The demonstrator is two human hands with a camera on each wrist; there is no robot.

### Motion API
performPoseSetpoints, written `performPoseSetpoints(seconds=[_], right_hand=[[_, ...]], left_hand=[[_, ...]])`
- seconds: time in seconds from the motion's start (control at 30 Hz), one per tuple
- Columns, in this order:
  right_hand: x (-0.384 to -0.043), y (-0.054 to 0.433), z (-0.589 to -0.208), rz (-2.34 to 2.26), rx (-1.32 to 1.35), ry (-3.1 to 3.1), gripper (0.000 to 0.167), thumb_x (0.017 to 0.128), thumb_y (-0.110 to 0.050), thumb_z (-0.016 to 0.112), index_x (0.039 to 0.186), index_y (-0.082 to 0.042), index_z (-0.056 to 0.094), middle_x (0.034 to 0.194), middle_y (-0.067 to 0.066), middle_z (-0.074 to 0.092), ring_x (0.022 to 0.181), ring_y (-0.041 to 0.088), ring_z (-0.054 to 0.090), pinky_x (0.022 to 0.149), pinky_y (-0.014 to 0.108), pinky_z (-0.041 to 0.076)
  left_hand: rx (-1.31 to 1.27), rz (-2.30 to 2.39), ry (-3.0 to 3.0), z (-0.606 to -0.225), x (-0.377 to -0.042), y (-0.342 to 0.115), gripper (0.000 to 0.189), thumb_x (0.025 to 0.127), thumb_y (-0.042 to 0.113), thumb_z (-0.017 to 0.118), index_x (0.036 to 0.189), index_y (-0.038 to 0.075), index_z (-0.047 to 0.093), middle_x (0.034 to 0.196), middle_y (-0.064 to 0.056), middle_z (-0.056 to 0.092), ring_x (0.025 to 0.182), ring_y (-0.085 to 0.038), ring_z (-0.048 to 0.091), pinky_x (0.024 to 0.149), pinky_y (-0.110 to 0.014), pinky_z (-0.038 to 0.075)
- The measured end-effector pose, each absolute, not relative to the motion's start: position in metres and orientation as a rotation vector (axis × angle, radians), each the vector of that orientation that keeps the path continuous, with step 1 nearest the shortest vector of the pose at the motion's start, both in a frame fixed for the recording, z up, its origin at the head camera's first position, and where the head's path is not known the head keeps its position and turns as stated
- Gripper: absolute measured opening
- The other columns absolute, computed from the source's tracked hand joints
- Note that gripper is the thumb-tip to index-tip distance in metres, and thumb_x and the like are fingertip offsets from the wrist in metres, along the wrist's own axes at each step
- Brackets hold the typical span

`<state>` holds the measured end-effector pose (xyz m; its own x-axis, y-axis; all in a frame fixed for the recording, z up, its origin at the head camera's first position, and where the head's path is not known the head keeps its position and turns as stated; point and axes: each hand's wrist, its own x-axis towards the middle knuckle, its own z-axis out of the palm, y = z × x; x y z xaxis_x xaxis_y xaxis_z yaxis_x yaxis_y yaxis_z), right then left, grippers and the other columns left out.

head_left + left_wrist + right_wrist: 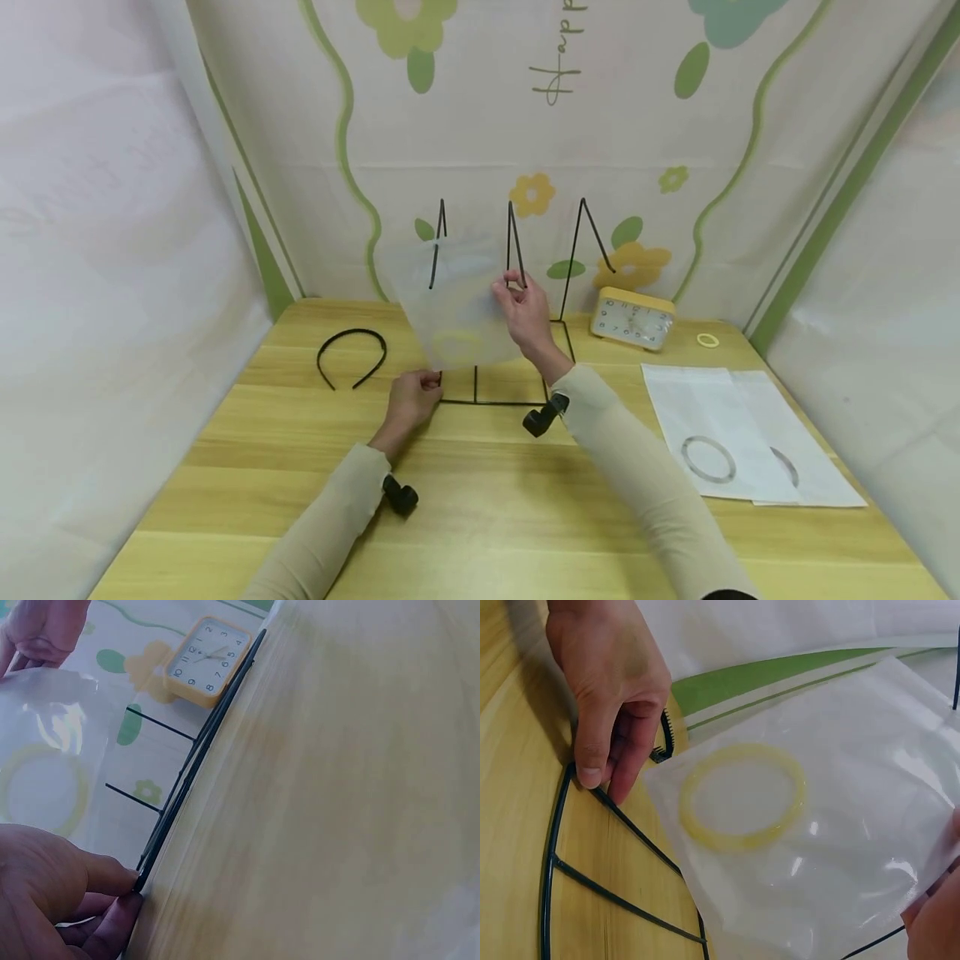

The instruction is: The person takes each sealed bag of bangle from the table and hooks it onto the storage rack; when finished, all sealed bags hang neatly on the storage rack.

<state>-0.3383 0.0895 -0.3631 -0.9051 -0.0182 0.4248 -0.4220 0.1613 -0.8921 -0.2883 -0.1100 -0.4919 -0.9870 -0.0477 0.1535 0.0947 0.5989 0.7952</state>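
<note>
The job looks to me about midway: a clear, frosted plastic bag (457, 308) printed or filled with a yellow ring (688, 806) is up at the black metal wire rack (491, 403), its left part tucked behind the slanting free end of the left prong. Whether the middle prong has caught it too, I cannot tell from here, and I'd judge it not yet secure, since the right hand (527, 312) has its fingers pinched on the bag's right edge. The left hand (415, 397) pinches the near left corner of the rack's base, seemingly to steady it. The right prong carries no bag. Two flat white bags (675, 400), overlapping on the right of the pale wooden table (465, 533), are perhaps left to do; one shows a grey ring, the other a grey arc.

As for writing, sideways script lettering (557, 73) on the far cloth reads "Happ" before it is cut off. Faint letters on the left cloth I can't read. The yellow rectangular clock (633, 318) at far right has ordinary numerals, no legible brand. A black headband (351, 332) lies left of the rack, unlabelled as far as I see.
</note>
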Motion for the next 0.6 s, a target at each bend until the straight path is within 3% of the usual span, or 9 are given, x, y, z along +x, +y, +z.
performPoseSetpoints(seconds=[0.13,0.2,0.43,0.6], right_hand=[[-0.346,0.08,-0.363,1.842,0.34,-2.129,0.028,0.098,-0.023,0.06,0.117,-0.003,0.057,0.122,0.014,0.06,0.098,0.023,0.063,0.067,0.028,0.044],[-0.351,0.077,-0.363,1.838,0.31,-2.137,0.027,0.098,-0.025,0.059,0.116,-0.005,0.058,0.121,0.012,0.06,0.099,0.02,0.063,0.069,0.029,0.045],[-0.367,0.07,-0.359,1.778,0.269,-2.177,0.028,0.103,-0.03,0.049,0.119,-0.008,0.056,0.103,0.011,0.06,0.072,0.019,0.043,0.063,0.031,0.036],[-0.378,0.065,-0.357,1.753,0.222,-2.186,0.027,0.104,-0.031,0.045,0.119,-0.01,0.055,0.105,0.008,0.057,0.083,0.019,0.044,0.073,0.03,0.038]], left_hand=[[-0.046,-1.342,-2.667,-0.491,-0.288,-0.111,0.022,0.084,0.003,0.072,0.106,-0.002,0.073,0.09,-0.009,0.072,0.083,-0.022,0.068,0.073,-0.034,0.057],[-0.052,-1.342,-2.673,-0.491,-0.288,-0.111,0.022,0.084,0.003,0.072,0.106,-0.003,0.072,0.089,-0.01,0.072,0.082,-0.022,0.068,0.073,-0.033,0.057],[-0.056,-1.344,-2.667,-0.49,-0.289,-0.11,0.021,0.084,0.002,0.072,0.105,-0.003,0.072,0.088,-0.009,0.072,0.081,-0.021,0.067,0.072,-0.033,0.057],[-0.048,-1.342,-2.677,-0.49,-0.288,-0.111,0.022,0.084,0.003,0.071,0.105,-0.003,0.072,0.088,-0.009,0.071,0.082,-0.021,0.067,0.072,-0.033,0.057]])
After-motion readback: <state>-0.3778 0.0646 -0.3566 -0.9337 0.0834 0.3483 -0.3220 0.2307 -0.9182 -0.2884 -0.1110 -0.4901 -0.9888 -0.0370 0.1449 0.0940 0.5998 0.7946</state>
